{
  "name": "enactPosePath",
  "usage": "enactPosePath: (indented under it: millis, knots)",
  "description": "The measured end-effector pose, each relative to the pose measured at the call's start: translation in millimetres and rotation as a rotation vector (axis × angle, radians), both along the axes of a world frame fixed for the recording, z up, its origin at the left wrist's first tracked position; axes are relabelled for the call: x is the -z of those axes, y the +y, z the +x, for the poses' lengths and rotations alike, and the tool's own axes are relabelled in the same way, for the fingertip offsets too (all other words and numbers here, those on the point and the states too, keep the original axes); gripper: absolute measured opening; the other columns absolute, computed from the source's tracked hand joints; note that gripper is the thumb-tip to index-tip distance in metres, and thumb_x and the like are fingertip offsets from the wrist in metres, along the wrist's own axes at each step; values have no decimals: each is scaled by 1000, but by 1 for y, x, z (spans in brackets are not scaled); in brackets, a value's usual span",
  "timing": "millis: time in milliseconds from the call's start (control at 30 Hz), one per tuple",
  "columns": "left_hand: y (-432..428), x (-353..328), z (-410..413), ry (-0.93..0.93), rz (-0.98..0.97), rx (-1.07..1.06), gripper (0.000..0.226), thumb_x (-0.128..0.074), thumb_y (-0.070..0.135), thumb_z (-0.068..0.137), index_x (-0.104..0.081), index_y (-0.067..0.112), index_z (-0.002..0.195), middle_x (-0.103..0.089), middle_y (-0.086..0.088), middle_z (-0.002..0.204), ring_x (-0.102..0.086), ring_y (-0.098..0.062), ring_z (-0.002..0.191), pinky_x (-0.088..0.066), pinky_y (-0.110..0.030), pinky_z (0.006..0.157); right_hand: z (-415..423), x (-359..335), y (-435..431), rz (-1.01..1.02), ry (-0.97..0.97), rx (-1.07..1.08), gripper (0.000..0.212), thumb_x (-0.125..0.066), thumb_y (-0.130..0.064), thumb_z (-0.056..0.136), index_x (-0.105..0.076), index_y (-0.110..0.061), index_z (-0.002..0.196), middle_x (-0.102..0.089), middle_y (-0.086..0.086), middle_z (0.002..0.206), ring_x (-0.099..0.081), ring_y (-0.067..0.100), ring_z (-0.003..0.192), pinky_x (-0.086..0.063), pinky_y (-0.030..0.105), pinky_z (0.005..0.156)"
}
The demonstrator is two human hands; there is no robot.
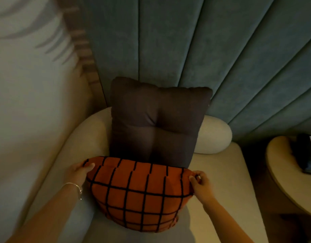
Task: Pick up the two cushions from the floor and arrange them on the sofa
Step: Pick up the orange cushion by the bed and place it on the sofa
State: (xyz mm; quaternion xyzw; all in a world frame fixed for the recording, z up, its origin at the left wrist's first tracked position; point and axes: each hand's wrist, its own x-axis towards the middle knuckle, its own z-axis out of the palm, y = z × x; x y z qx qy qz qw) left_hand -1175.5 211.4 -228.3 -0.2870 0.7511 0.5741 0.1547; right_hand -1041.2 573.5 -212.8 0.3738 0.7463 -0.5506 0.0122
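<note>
My left hand (79, 172) and right hand (201, 183) pinch the top corners of the orange grid cushion (139, 195) on the sofa (221, 172); I would lean it squarely against the upright dark cushion (156, 123).

Both arms extended forward, well apart. Left hand (79, 174) fingers curled, thumb on top; right hand (201, 185) pinching, fingertips together.

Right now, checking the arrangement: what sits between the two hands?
In the head view, the orange checked cushion fills the stretch; the left hand and right hand grip its upper corners, in front of the dark cushion.
</note>
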Motion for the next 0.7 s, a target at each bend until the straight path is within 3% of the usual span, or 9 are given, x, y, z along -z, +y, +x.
enactPosePath:
  millis: [67,100,167,267,400,433,533,600,700]
  knots:
    - [2,7,-8,-18,-43,-5,42,-68,21,79,-63,-2,114,-65,-24,113,-58,-40,109,-43,-49,100,-8,3,1,13,48,-15,13,-62,-16,83,-54,-25,86,-61,-1,83,-60,20,80,-46,28,64]
    - [3,8,-12,-6,-85,-1,43,-68,26,80,-63,-2,112,-65,-25,112,-58,-41,109,-43,-50,99,-10,3,1,-4,64,-39,23,-69,-19,79,-54,-25,95,-61,-5,90,-63,11,85,-48,22,65]
    - [5,9,-15,3,-163,45,49,-62,36,84,-61,-1,117,-63,-25,118,-56,-42,113,-42,-45,99,-9,7,2,-112,69,-95,62,-80,-23,67,-45,-27,118,-57,-12,103,-61,-9,86,-49,11,62]
    - [7,14,-11,-101,-95,162,66,-47,52,88,-47,6,135,-53,-21,135,-47,-38,126,-35,-43,106,2,14,5,-262,22,-123,101,-86,-24,53,-24,-37,131,-51,-17,114,-60,-4,95,-51,13,64]
    - [8,24,-9,-73,-247,254,57,-42,47,92,-54,4,128,-58,-23,128,-53,-39,118,-39,-40,97,7,29,-2,-456,-134,-86,86,-83,-39,50,-49,-22,127,-65,1,117,-62,17,104,-52,39,88]
    - [10,22,-12,-56,-296,270,54,-42,45,92,-58,3,123,-61,-24,123,-56,-39,114,-40,-38,93,3,29,-2,-454,-151,-49,80,-82,-43,49,-54,-23,122,-67,2,113,-63,19,102,-51,40,88]
    - [17,14,-30,-44,-374,289,53,-42,45,93,-66,0,107,-66,-27,109,-59,-40,103,-35,-31,78,-17,20,4,-344,-146,-26,67,-77,-54,46,-58,-32,106,-67,-10,97,-62,9,92,-50,25,72]
    - [21,10,-47,-67,-387,289,54,-43,45,93,-65,-2,107,-65,-28,110,-58,-41,105,-37,-31,80,-30,17,7,-279,-128,-34,65,-75,-61,46,-59,-34,103,-66,-12,95,-62,7,91,-50,24,70]
    - [30,11,-60,-169,-371,268,46,-49,31,92,-57,-5,120,-60,-30,120,-56,-44,110,-45,-44,93,-44,30,-2,-146,-165,39,73,-75,-53,60,-54,-21,122,-65,5,113,-60,24,105,-49,40,90]
